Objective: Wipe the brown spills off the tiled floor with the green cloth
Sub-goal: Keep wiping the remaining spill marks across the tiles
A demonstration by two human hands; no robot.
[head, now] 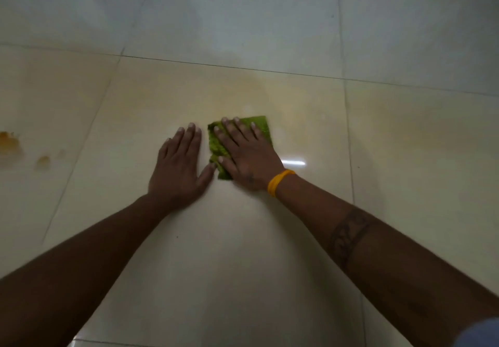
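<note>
Right hand: the right hand [244, 155] lies flat on the cloth [259, 130], fingers straight and spread, pressing it to the floor; nothing is curled round it
Left hand: the left hand [181, 168] lies flat on the bare floor [243, 252] just left of the cloth, fingers straight and close together, holding nothing; its thumb tip is at the cloth's near left edge, whether touching I cannot tell
Cloth: green, folded to a rough rectangle, flat on the middle tile; its far right corner and left edge show past the right hand, the rest is under the palm
Spills: brown spills [9, 142] sit on the next tile to the left, at the picture's left edge, well apart from the cloth; a larger patch with two smaller blots [43, 161] just to its right
Smear: a faint yellowish smear [259, 87] spreads over the middle tile beyond the cloth and on to the tile at the right
Floor: pale glossy tiles with dark grout lines; a bright glint [293, 162] lies just right of the right hand
Wrist: a yellow band [278, 182] circles the right wrist; a dark band-shaped mark [349, 236] crosses the right forearm
</note>
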